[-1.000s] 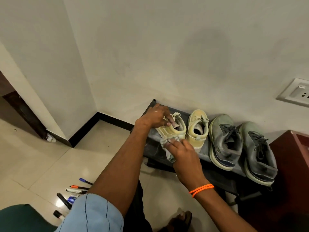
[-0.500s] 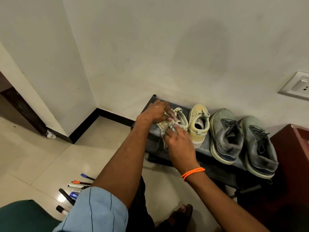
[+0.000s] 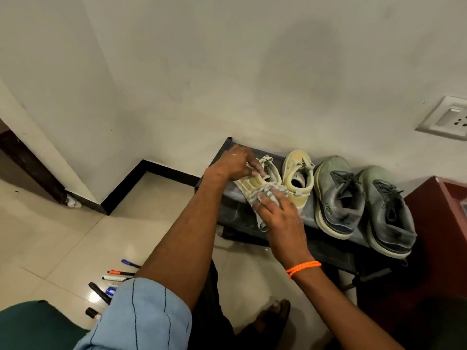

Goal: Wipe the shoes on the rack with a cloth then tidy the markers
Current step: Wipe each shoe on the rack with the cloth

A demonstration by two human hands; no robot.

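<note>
Several markers (image 3: 111, 281) on floor, left arm (image 3: 177, 248) partly over them.

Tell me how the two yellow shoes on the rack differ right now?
The left yellow shoe is tipped onto its side, sole showing, while the right yellow shoe stands upright on the rack. The left yellow shoe is held by the left hand and rubbed with the cloth under the right hand; the right yellow shoe is untouched. Both are pale yellow with strap closures.
</note>
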